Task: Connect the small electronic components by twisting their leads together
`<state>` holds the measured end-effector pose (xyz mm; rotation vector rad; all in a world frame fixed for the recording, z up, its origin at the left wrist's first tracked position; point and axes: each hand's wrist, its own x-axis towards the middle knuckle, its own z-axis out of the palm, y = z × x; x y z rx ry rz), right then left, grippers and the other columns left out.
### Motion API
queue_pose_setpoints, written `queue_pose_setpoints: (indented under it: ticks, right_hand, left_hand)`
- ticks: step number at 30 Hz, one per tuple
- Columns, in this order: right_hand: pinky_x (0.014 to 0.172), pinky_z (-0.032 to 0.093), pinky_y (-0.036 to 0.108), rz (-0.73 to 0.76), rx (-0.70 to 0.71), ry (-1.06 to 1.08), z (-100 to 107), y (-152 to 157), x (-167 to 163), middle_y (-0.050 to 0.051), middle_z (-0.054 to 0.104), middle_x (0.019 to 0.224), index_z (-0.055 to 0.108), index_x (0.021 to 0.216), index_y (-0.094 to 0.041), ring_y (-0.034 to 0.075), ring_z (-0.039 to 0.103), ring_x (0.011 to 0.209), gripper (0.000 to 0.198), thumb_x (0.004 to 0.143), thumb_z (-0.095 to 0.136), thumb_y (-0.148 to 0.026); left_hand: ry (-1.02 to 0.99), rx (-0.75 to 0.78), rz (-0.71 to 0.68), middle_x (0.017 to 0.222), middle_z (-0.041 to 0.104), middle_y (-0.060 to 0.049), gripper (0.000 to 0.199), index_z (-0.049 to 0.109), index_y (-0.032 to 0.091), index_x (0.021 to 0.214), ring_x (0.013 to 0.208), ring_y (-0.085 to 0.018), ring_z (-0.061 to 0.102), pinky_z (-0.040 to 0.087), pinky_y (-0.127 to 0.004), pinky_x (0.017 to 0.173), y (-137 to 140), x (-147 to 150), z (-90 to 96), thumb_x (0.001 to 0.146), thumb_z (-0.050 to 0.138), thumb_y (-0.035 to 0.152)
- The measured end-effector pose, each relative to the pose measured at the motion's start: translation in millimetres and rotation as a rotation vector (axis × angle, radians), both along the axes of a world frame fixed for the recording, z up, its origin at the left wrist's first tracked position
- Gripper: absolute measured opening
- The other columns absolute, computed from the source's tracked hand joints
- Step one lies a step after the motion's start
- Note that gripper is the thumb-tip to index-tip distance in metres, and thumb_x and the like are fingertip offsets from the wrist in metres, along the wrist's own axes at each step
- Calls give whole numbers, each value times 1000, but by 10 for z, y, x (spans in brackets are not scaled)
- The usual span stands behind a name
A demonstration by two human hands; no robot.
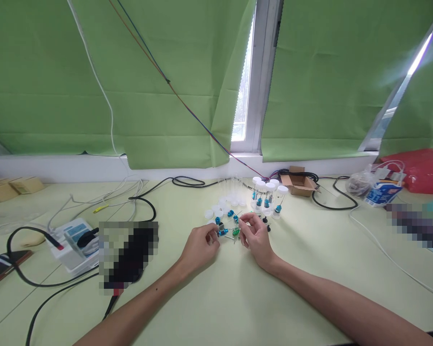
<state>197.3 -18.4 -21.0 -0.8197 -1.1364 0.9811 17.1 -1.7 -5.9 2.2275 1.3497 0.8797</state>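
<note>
Two curled hands, grip unclear, sit apart over a pale green table before green blinds.

One head-worn camera faces forward and down across the table toward green curtains, left hand and right hand fairly near, fine detail there perhaps unclear

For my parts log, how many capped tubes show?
5: one capped tube at the cluster's right end, four to its left, beyond the right hand; others may be hidden.
</note>
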Motion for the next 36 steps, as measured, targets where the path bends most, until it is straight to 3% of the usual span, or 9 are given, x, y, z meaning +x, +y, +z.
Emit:
queue_pose_setpoints:
  ticks: [15,36]
  right_hand:
    - [34,33,20,19,-14,13,34,5,-14,-7,49,60,50,83,-21,7,45,39,28,83,66,-44]
    - [33,30,18,-53,-96,73,73,38,42,-7,51,57,53,83,-20,7,43,39,25,73,73,-31]
  left_hand:
    - [-9,9,-17,60,55,3,20,61,19,75,53,-12,43,31,-24,53,-17,9,2,64,48,8]
    - [-21,-3,-15,60,55,3,20,60,19,75,53,-12,42,31,-23,52,-16,13,-22,64,48,8]
